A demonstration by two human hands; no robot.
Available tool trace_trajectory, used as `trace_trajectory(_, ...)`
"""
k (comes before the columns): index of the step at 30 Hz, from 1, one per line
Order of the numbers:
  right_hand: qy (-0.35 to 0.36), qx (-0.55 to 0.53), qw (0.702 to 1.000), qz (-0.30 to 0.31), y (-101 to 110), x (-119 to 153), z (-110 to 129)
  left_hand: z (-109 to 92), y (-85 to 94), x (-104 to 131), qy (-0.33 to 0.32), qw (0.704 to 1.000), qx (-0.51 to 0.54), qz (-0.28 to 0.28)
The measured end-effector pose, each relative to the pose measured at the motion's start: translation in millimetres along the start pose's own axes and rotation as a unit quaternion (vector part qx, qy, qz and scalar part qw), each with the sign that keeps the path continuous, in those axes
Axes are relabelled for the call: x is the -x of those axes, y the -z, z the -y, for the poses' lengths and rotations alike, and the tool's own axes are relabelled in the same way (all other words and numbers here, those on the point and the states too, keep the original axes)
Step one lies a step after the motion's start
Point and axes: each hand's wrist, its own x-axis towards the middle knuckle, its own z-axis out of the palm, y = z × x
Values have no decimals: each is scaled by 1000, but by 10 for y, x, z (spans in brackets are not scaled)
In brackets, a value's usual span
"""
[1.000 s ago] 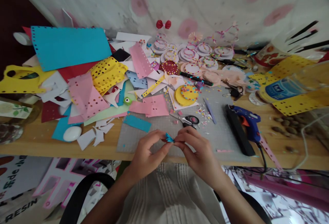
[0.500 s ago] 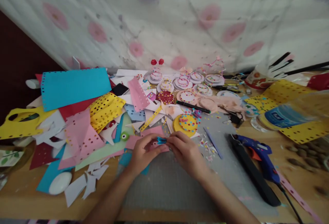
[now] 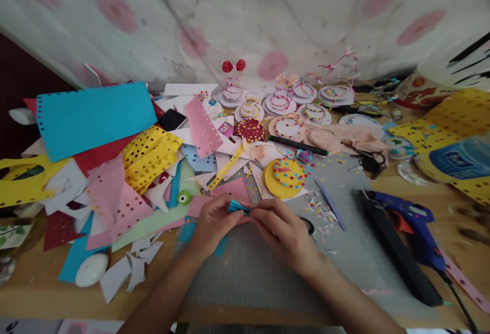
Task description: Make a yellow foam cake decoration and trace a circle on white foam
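Note:
Over the grey cutting mat (image 3: 252,283), a small piece of pleated blue paper (image 3: 238,205) is pinched between my two hands. My left hand (image 3: 214,225) is closed on its left side, thumb in front. The fingertips of my right hand (image 3: 285,229) press its right end. Pink paper (image 3: 233,190) lies just behind the fingers. A dark ring-shaped handle (image 3: 308,225) shows beside my right hand; the rest of it is hidden. Beyond the hands is a yellow round paper piece (image 3: 276,183) decorated with small coloured stars.
Paper scraps and a blue punched sheet (image 3: 95,117) cover the left. Several small decorated paper hats (image 3: 281,101) stand at the back. A black marker (image 3: 298,145), a purple stick (image 3: 331,204), a blue glue gun (image 3: 415,227) and a long black tool (image 3: 398,252) lie rightward.
The view has moved closer and tilted down. My fingers have shifted on the blue paper, and its pleats now fan out more. A dark ring handle now shows beside my right hand.

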Motion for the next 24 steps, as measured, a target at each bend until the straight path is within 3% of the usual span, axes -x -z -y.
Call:
trace_trajectory(9, -44, -86, 995, -17, -3, -35, 20, 39, -17, 22, 12, 999, 28, -27)
trace_trajectory(17, -41, -103, 994, 2, -18, -47, 56, -29, -97, 5, 72, 986, 142, -55)
trace_trajectory(20, -105, -157, 982, -14, -18, -55, 64, 17, -44, 8, 40, 989, 129, -58)
trace_trajectory(24, -167, -216, 962, -10, -24, -58, 67, 23, 5, 19, -45, 997, 69, -13)
